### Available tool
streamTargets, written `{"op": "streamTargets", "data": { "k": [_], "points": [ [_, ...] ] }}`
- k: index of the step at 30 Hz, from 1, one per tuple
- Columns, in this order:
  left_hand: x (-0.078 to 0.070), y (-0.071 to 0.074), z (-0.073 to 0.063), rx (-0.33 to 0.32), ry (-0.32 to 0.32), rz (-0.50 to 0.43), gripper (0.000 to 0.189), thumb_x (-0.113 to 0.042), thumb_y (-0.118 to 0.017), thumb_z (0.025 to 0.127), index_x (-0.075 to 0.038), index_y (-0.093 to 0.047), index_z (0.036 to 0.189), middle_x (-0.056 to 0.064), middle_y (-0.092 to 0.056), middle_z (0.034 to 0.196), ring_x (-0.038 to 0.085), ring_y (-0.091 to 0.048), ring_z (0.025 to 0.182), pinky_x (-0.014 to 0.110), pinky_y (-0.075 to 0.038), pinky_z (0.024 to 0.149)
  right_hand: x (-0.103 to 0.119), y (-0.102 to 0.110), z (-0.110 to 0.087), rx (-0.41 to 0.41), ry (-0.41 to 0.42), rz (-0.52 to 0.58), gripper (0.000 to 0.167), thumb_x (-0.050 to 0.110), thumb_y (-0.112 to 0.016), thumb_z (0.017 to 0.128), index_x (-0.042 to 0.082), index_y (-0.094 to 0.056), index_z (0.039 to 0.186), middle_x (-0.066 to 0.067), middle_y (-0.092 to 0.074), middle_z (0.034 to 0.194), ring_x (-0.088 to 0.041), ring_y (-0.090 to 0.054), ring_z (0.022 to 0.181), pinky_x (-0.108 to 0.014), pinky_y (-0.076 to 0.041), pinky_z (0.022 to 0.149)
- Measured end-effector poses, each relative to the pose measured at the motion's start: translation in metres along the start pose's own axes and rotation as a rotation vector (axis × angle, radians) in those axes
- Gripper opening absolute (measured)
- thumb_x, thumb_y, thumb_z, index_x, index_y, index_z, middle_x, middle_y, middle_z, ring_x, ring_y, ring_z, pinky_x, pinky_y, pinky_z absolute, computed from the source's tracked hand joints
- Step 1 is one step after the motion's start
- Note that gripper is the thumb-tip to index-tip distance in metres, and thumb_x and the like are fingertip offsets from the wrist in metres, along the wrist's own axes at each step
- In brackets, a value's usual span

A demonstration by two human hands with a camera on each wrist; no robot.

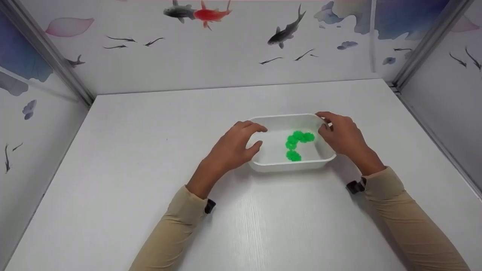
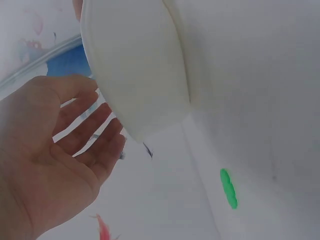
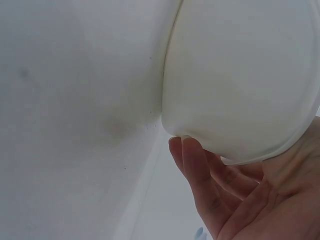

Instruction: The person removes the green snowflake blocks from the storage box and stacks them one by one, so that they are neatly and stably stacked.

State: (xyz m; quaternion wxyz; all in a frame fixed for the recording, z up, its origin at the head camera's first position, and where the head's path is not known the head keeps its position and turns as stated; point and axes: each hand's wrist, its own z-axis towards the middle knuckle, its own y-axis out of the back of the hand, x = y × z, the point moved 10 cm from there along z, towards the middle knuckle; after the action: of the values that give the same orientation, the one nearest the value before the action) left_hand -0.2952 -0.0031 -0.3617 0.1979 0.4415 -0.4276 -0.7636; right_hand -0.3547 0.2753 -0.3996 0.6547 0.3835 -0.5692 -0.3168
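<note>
The tub [image 1: 288,167] is sitting on the table [image 1: 124,180], its walls penning green pieces [image 1: 292,142], the right hand [image 1: 344,136] pinching one end, apparently for steadiness, the left hand [image 1: 234,146] hovering half-open, without evident grip, at the other.

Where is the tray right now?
In the head view, the tray is right of centre, between the left hand and the right hand, with green pieces inside it.

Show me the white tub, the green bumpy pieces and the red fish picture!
White tub [image 1: 286,168]: head view, outside of near wall.
Green bumpy pieces [image 1: 298,136]: head view, an upper piece.
Red fish picture [image 1: 210,14]: head view, middle of body.
</note>
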Motion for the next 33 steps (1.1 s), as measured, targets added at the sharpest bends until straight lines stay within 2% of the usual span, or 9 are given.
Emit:
{"op": "streamTargets", "data": {
  "k": [5,10,23,29,33],
  "points": [
    [-0.011,-0.019,0.011,0.044,-0.058,-0.047,0.034,-0.017,-0.069,0.106,-0.013,-0.069,0.14,0.005,-0.073,0.138,0.021,-0.064,0.134,0.036,-0.055,0.114,-0.001,0.0,0.0,-0.001,-0.002,0.0,0.048,0.019,-0.051,0.108,0.013,-0.057,0.156,-0.023,-0.069,0.138,-0.035,-0.069,0.099,-0.04,-0.055,0.07],
    [-0.018,-0.034,0.021,0.078,-0.098,-0.098,0.031,-0.013,-0.069,0.106,-0.008,-0.07,0.136,0.011,-0.075,0.131,0.026,-0.07,0.124,0.037,-0.058,0.107,0.001,0.002,0.0,-0.018,0.014,-0.01,0.049,0.018,-0.05,0.107,0.012,-0.058,0.155,-0.023,-0.071,0.136,-0.034,-0.07,0.098,-0.039,-0.053,0.068],
    [-0.036,-0.067,0.049,0.147,-0.069,-0.185,0.026,-0.013,-0.071,0.105,-0.006,-0.075,0.129,0.009,-0.079,0.125,0.017,-0.074,0.107,0.023,-0.06,0.096,0.001,-0.001,0.001,0.001,-0.011,-0.021,0.049,0.018,-0.052,0.108,0.011,-0.057,0.156,-0.024,-0.069,0.138,-0.035,-0.068,0.099,-0.041,-0.056,0.073],
    [-0.046,-0.082,0.058,0.206,-0.051,-0.185,0.029,-0.013,-0.075,0.102,-0.006,-0.075,0.13,0.008,-0.079,0.123,0.015,-0.075,0.104,0.02,-0.059,0.094,0.002,-0.001,0.001,0.002,-0.006,-0.031,0.048,0.018,-0.052,0.107,0.011,-0.057,0.155,-0.024,-0.07,0.135,-0.033,-0.066,0.093,-0.038,-0.054,0.069],
    [-0.05,-0.09,0.062,0.233,-0.037,-0.14,0.033,-0.017,-0.078,0.101,-0.009,-0.075,0.132,0.006,-0.078,0.126,0.014,-0.074,0.106,0.021,-0.059,0.096,0.002,-0.001,0.002,-0.002,-0.002,-0.032,0.048,0.018,-0.051,0.107,0.012,-0.058,0.154,-0.023,-0.071,0.135,-0.032,-0.066,0.091,-0.037,-0.053,0.067]
  ]
}}
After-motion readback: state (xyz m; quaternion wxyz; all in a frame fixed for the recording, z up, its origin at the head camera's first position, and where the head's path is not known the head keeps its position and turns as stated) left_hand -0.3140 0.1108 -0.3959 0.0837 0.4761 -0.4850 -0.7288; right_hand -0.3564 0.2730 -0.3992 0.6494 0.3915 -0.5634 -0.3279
